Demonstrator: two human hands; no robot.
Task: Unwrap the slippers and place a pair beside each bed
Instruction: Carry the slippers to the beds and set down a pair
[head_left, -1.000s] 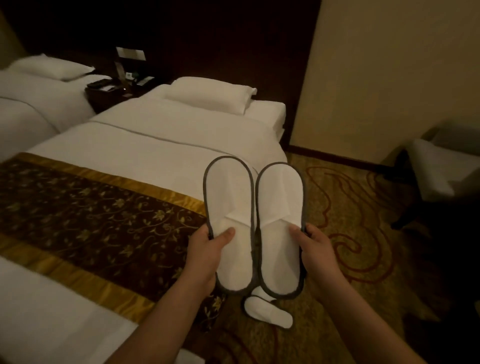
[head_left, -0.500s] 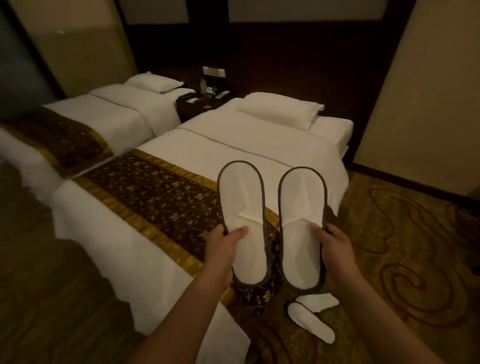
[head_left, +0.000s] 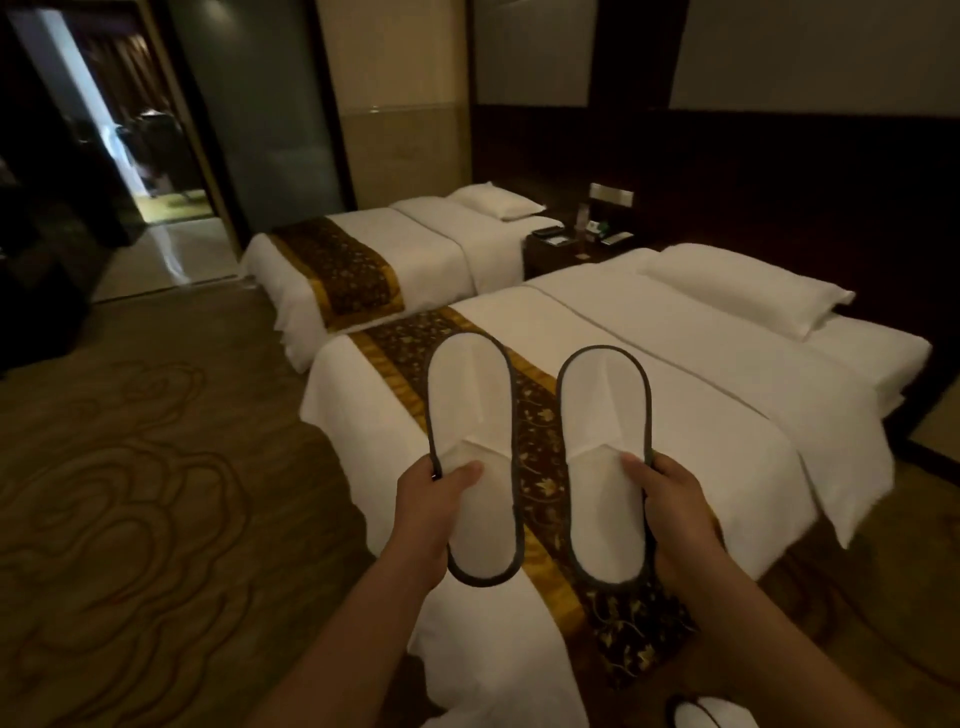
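I hold two flat white slippers with dark grey trim upright in front of me, over the foot of the near bed (head_left: 649, 395). My left hand (head_left: 426, 512) grips the left slipper (head_left: 470, 410) at its toe end. My right hand (head_left: 675, 512) grips the right slipper (head_left: 605, 415) the same way. The two slippers are a hand's width apart. Another pair of white slippers (head_left: 706, 714) lies on the carpet beside the near bed, at the bottom edge. The far bed (head_left: 395, 244) stands beyond, parallel to the near one.
A dark nightstand (head_left: 571, 249) with small items sits between the two beds. Patterned carpet (head_left: 130, 493) spreads to the left. A glass partition (head_left: 260, 130) and an open doorway (head_left: 145, 140) lie at the back left. Dark wall panelling runs behind the pillows.
My view has swung left and back, bringing the far bed and doorway into sight. The slippers have moved further apart in my hands. The pair on the floor has slid to the bottom edge.
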